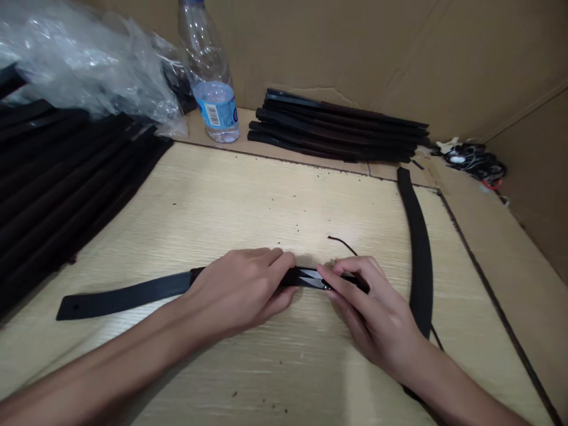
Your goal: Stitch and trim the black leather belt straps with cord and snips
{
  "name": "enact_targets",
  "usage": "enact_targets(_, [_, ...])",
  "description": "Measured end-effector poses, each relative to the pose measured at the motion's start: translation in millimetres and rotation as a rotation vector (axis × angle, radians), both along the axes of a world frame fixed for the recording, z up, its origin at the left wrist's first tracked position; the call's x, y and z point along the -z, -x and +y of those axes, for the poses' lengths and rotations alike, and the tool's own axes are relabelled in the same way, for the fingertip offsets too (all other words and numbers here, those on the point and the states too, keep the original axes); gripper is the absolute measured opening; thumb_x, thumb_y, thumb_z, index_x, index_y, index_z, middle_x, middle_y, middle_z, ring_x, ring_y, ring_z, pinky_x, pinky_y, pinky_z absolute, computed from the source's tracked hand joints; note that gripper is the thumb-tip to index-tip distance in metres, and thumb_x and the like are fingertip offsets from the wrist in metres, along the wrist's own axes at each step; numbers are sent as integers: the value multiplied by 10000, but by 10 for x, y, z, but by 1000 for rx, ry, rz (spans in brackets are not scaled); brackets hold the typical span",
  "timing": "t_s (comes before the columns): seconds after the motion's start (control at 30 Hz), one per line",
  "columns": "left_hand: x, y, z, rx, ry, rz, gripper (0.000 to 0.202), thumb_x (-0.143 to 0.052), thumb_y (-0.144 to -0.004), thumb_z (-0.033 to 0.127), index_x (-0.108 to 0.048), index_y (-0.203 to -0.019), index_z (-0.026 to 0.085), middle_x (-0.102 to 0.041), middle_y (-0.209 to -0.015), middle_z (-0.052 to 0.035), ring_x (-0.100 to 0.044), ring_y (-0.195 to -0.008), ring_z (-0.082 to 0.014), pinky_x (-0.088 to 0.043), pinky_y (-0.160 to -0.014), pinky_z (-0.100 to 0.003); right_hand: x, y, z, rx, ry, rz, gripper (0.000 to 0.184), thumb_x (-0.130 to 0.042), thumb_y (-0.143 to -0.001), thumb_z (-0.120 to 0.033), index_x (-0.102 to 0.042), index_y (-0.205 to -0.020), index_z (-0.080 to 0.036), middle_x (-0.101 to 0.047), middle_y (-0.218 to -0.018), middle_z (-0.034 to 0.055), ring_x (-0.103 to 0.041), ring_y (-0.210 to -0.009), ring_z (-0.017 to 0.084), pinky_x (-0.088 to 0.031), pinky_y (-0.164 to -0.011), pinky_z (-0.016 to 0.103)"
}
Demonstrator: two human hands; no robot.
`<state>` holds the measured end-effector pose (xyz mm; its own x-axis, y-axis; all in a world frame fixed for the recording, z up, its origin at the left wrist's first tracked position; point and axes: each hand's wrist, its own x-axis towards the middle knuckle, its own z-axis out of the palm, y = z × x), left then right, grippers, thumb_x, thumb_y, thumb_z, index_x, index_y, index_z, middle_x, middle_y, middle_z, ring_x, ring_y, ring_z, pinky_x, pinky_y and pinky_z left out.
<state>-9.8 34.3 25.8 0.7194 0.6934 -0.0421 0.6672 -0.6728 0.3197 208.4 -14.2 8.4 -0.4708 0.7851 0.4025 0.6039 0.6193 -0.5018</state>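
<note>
A long, flat black strap (128, 291) lies across the board in front of me, a small hole near its left end. My left hand (248, 284) is closed around its middle, where a darker wrapped section begins. Beside that hand, the silver blades of small scissors (312, 277) lie against the strap, slightly apart and pointing left. My right hand (373, 302) pinches the scissors; its fingers hide their handles and part of the strap's right end. A thin dark cord (342, 243) sticks up behind the right fingers. Another curved black strap (417, 242) lies by my right forearm, partly covered.
Several black straps are piled at left (80, 171), under clear plastic bags (97, 65). A water bottle (216, 106) and a stack of straps (332, 127) stand along the cardboard wall (377, 47). Tangled cords (477, 163) lie at the right corner.
</note>
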Motion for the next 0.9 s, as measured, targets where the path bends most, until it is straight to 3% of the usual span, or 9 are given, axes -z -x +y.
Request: enact_targets(0.9, [-8, 0, 2, -28, 64, 16, 280, -448, -899, 345, -549, -1091, 169, -684, -879, -54, -663, -791, -233, -513, -620, -334, 12, 3, -2, -21, 6, 10, 471, -491, -871, 18, -481, -1313, -144, -487, -1017, 121, -483, -982, 217, -480, -794, 374])
